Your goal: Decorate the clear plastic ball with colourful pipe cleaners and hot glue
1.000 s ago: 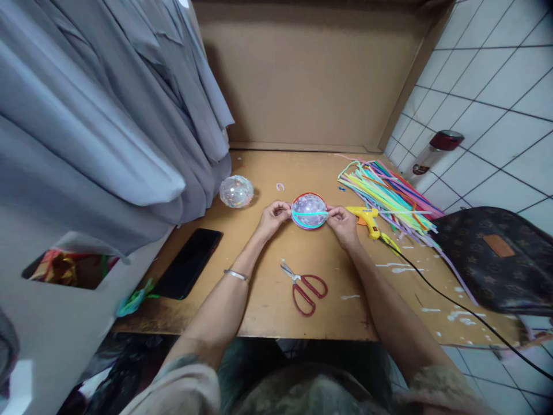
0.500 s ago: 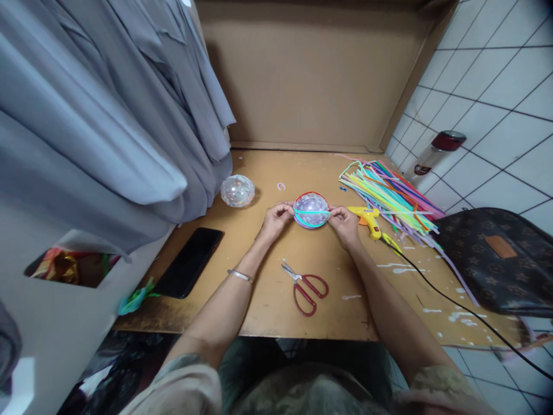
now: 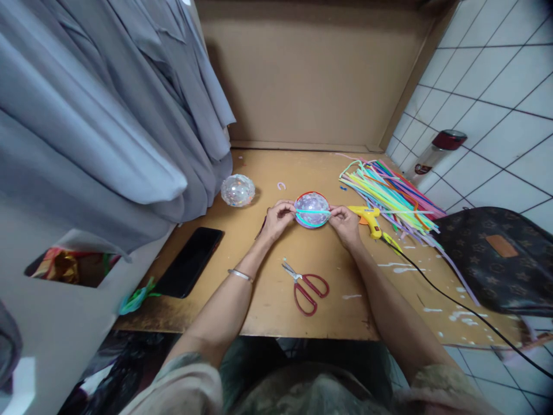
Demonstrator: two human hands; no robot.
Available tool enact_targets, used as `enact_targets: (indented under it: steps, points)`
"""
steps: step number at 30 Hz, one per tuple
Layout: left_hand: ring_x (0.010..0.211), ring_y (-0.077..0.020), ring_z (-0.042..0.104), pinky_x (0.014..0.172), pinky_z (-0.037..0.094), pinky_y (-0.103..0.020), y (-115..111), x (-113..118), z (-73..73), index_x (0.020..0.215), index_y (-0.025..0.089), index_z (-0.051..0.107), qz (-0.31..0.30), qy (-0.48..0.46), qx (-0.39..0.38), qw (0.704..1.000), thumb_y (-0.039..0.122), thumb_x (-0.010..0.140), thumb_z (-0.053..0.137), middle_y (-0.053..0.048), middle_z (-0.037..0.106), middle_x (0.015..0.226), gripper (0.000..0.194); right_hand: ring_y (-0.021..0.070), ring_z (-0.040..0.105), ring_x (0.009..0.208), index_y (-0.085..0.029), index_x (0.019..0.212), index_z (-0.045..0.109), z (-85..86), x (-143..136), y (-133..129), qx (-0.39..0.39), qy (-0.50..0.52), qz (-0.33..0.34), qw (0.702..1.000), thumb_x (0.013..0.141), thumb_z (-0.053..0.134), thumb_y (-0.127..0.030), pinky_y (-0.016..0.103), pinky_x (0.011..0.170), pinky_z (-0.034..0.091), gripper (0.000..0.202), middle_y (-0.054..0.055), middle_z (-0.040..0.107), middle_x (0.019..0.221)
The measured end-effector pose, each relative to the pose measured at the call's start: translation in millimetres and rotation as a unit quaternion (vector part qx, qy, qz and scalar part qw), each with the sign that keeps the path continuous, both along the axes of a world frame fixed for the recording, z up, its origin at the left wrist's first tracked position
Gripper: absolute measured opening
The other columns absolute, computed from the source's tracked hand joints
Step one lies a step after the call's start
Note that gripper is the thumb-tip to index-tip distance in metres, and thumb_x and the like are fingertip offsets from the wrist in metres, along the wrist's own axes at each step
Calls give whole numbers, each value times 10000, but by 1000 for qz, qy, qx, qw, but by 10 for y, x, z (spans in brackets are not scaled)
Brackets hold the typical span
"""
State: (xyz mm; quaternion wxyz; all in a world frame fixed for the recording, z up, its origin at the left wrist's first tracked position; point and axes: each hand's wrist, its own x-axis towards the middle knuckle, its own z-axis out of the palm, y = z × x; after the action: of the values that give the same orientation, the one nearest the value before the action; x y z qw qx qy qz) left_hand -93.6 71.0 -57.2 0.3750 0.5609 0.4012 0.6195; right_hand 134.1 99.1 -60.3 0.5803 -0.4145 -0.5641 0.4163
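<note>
A clear, glittery ball [image 3: 311, 203] sits between my hands, with red and purple strips round its rim. Across its near side runs a turquoise pipe cleaner [image 3: 313, 212]. My left hand [image 3: 279, 220] pinches the left end of this pipe cleaner, at the ball's left edge. At the opposite edge, the fingers of my right hand [image 3: 344, 225] are closed on the other end. Just right of that hand lies a yellow glue gun [image 3: 368, 219] with a glue stick in its back. Red-handled scissors [image 3: 305, 288] rest nearer to me, blades slightly apart.
A second clear ball [image 3: 237, 191] stands left, behind a black phone [image 3: 190, 262]. Many coloured pipe cleaners [image 3: 384, 190] are heaped at the right, beside a brown patterned bag [image 3: 496, 259] and a red-lidded bottle [image 3: 436, 153]. The black cord [image 3: 432, 285] crosses the table's right side.
Both hands keep their hold near the ball. My left hand has shifted very slightly, and the turquoise pipe cleaner and ball have moved a touch to the right.
</note>
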Motion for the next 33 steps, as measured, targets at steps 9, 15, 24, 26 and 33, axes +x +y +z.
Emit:
enact_targets:
  steps: [9, 15, 24, 26, 33]
  points:
    - [886, -170, 655, 870, 522, -325, 6, 0, 66, 726, 157, 675, -26, -29, -29, 999, 429, 660, 858, -69, 720, 958, 334, 241, 724, 969, -235, 653, 598, 34, 13, -5, -10, -2, 4, 1000, 599, 767, -283, 395, 902, 571, 184, 53, 762, 892]
    - [732, -128, 635, 729, 528, -274, -5, -5, 59, 805, 150, 693, -49, -35, -48, 997, 469, 642, 884, -49, 729, 868, 405, 243, 719, 1006, -243, 676, 595, 92, 48, -21, -5, -10, 12, 1000, 633, 738, -329, 385, 915, 556, 172, 21, 745, 804]
    - [791, -161, 673, 786, 542, -300, -32, -24, 66, 783, 155, 723, -22, 39, -7, 999, 465, 719, 828, -85, 752, 916, 334, 244, 709, 990, -246, 693, 593, 99, 62, -16, -15, -4, 12, 1000, 638, 732, -345, 391, 915, 541, 179, 20, 739, 814]
    - [767, -154, 664, 777, 540, -298, -37, -28, 72, 789, 153, 720, -22, 48, -6, 999, 472, 744, 806, -83, 750, 903, 333, 241, 710, 987, -245, 699, 599, 106, 61, -26, -15, -5, 15, 1000, 646, 731, -344, 385, 911, 539, 173, 20, 740, 807]
    - [669, -129, 618, 698, 516, -262, -41, -33, 81, 819, 151, 698, -27, 60, -19, 998, 466, 795, 748, -31, 700, 747, 320, 257, 715, 998, -238, 676, 615, 114, 49, -42, -31, 4, 15, 999, 628, 725, -355, 387, 899, 537, 168, 27, 750, 798]
